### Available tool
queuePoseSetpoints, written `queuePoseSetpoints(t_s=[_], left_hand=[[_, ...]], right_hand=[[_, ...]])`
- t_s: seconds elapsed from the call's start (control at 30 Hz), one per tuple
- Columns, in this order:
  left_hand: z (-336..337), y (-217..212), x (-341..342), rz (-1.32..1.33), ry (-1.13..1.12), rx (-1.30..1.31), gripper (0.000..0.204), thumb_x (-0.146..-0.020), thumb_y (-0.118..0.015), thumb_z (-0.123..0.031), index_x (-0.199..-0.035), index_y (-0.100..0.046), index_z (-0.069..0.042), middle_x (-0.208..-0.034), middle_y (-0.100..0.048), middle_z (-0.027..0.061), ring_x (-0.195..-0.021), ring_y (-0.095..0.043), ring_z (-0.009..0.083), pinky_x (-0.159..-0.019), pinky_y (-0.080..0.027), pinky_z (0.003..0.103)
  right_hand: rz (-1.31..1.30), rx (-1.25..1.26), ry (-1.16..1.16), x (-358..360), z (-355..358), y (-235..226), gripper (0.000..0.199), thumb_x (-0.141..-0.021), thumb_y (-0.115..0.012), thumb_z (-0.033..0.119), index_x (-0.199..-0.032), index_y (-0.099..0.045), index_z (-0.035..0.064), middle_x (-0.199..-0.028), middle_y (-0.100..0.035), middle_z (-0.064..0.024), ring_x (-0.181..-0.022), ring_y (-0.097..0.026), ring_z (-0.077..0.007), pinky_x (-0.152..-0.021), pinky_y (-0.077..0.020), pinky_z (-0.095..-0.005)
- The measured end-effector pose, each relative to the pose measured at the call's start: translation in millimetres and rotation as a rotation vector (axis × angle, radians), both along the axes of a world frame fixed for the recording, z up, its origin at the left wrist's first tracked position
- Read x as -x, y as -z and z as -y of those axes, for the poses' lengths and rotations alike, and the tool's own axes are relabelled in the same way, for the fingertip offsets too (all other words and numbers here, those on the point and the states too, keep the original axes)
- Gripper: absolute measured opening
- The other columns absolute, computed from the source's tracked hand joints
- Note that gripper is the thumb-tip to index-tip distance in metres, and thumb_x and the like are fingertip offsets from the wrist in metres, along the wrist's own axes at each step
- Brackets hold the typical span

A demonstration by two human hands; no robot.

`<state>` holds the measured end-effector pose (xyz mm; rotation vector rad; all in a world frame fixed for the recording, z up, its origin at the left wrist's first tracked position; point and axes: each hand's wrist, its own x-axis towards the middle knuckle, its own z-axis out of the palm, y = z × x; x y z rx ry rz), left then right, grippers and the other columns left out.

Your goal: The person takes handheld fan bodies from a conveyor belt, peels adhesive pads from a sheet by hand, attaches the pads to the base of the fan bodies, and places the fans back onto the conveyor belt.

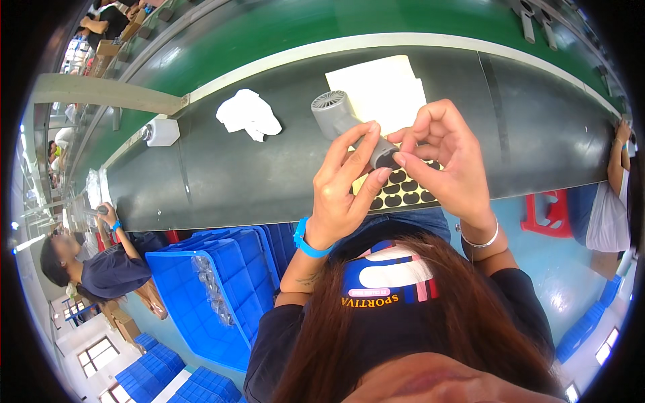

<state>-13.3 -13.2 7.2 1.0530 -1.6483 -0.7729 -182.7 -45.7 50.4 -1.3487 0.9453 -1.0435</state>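
Observation:
A grey hair dryer [332, 114] with a round slotted grille tilts over the dark work surface, its handle toward me. My left hand [346, 185] is closed round that handle, fingers on top and thumb below. At the handle's end, which shows a black oval face, my right hand [443, 158] is pinched with thumb and forefinger touching the rim. Whatever lies between those fingertips is too small to tell. Beneath both hands is a sheet of black, notched round stickers [410, 199], partly covered. Pale yellow paper sheets [383, 84] lie just beyond the dryer.
A crumpled white cloth [248, 115] lies left on the dark surface [228, 181]. A white block-shaped thing [162, 132] stands farther left. Beyond runs a green belt [443, 17] with grey parts [527, 23]. Blue crates [195, 302] and co-workers are at left; a red stool [547, 213] is right.

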Motion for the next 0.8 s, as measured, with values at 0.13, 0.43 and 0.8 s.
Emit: queuePoseSetpoints(t_s=[0.13, 0.43, 0.8], left_hand=[[1, -1, 1, 0.022, -0.003, 0.009, 0.043, -0.086, -0.062, -0.004, -0.128, -0.054, 0.002, -0.127, -0.051, 0.0195, -0.100, -0.059, 0.0206, -0.072, -0.056, 0.027], [3, 3, -4, -0.111, -0.032, -0.034, 0.041, -0.087, -0.060, -0.003, -0.126, -0.053, 0.005, -0.123, -0.053, 0.0185, -0.083, -0.061, 0.0183, -0.071, -0.055, 0.030], [2, -4, -7, -0.627, 0.201, -0.258, 0.044, -0.085, -0.056, 0.004, -0.128, -0.049, 0.004, -0.126, -0.047, 0.0159, -0.098, -0.062, 0.0207, -0.084, -0.055, 0.031]], right_hand=[[-0.014, -0.005, 0.001, 0, 0, -1, 0.029, -0.079, -0.062, -0.009, -0.096, -0.044, 0.0049, -0.089, -0.056, -0.0045, -0.096, -0.063, -0.0165, -0.076, -0.0540, -0.0256], [-0.301, 0.229, -0.024, 2, -1, -6, 0.043, -0.075, -0.067, -0.005, -0.112, -0.045, 0.0020, -0.100, -0.058, -0.0074, -0.098, -0.061, -0.0169, -0.081, -0.0493, -0.0292], [-0.355, 0.493, 0.011, -7, 5, 15, 0.037, -0.072, -0.066, -0.005, -0.108, -0.063, 0.0029, -0.109, -0.062, -0.0111, -0.098, -0.060, -0.0219, -0.083, -0.0485, -0.0306]])
